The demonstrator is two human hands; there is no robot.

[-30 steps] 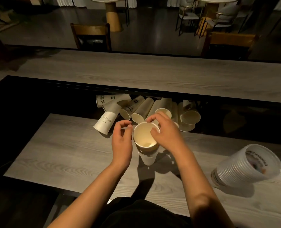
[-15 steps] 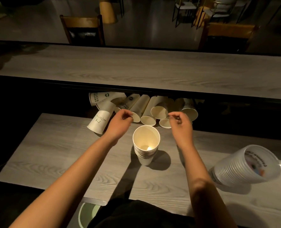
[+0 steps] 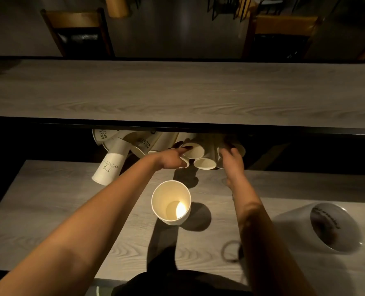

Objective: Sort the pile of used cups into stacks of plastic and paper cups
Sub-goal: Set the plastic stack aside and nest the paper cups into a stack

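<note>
Both hands reached into the pile of paper cups (image 3: 168, 146) lying on their sides at the far edge of the grey wood-grain tabletop (image 3: 49, 210), partly beneath a raised counter (image 3: 177, 92). The left hand (image 3: 170, 158) had its fingers extended forward, the fingertips touching the rim of a tipped paper cup (image 3: 193, 151); whether the thumb closed on it could not be made out. The right hand (image 3: 230, 155) was spread over another cup (image 3: 239, 149) at the right end of the pile, fingers loosely bent against it, the grip itself lost in shadow.

Nearer the person, between the two forearms and well short of both hands, a stack of paper cups (image 3: 171, 202) stood upright on the tabletop, cream-white, its mouth open to the camera with a bright spot of light on the inside bottom. To the right, well apart from the right hand, a stack of clear plastic cups (image 3: 335, 227) lay on its side, mouth toward the camera, with dark printing along the rim.

One white paper cup with small dark markings (image 3: 109, 168) lay tilted at the left of the pile, its base toward the near side. Others in the heap bore dark block lettering. Two wooden chairs (image 3: 77, 28) stood beyond the counter in a dim room.
</note>
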